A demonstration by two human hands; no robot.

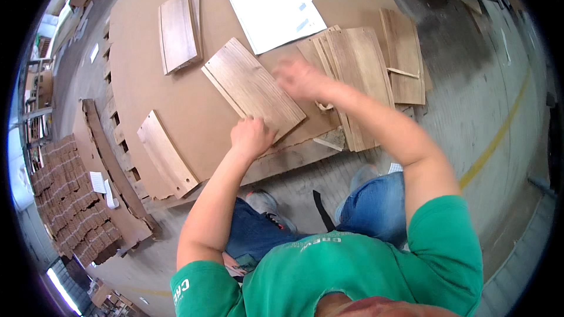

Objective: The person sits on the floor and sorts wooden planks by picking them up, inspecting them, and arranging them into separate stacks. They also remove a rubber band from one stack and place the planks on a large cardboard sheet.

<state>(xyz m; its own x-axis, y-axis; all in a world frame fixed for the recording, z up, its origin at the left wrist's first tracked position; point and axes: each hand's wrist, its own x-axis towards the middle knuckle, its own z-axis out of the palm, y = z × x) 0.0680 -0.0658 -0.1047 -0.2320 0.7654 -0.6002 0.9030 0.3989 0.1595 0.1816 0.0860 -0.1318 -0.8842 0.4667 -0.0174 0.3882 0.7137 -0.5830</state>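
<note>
A wood-grain board point(254, 85) with small holes near its edge lies slanted on the cardboard-covered pallet point(217, 135) in front of me. My left hand point(252, 137) is closed on its near edge, fingers curled over the top. At the board's right side is my right hand point(298, 80), smeared by motion, so its fingers cannot be made out. Just right of that hand sits a stack of similar boards point(361, 76), partly covered by my right forearm. A narrower board point(166, 155) with end holes rests alone near the left front corner.
Two overlapping boards point(178, 32) lie at the far left. A printed sheet point(273, 9) is spread at the back. More boards point(405, 58) sit at the right edge, with a thin strip point(403, 73) across them. Bundled flat cardboard point(67, 199) stands on the floor to the left.
</note>
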